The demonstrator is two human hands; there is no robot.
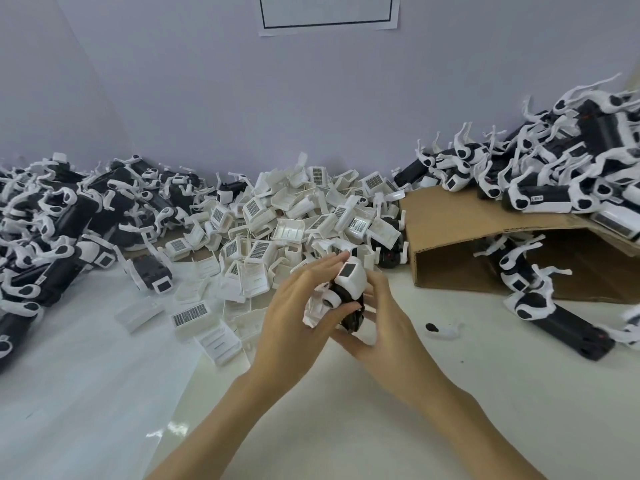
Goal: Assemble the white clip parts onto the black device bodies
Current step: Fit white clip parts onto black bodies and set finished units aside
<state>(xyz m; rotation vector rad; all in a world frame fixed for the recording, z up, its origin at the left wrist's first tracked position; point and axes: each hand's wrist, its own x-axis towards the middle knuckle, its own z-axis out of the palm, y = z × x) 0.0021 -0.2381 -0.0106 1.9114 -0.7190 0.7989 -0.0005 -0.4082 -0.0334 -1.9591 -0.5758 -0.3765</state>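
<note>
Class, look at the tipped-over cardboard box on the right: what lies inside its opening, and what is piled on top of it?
Inside the cardboard box, black bodies with white clips spill out; deeper contents are shadowed. On top rests a heap of assembled devices, hiding the box's far end.

The tabletop [104, 393] is glossy white, catching reflections. White clip parts [291, 216] look like smooth moulded plastic; black device bodies [571, 327] seem matt plastic. The box [460, 216] is rough brown cardboard, the notice [329, 12] paper.

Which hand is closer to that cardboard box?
Right. The right hand is beside the box, on its left; the left hand is farther left, beyond the device both hold.
</note>
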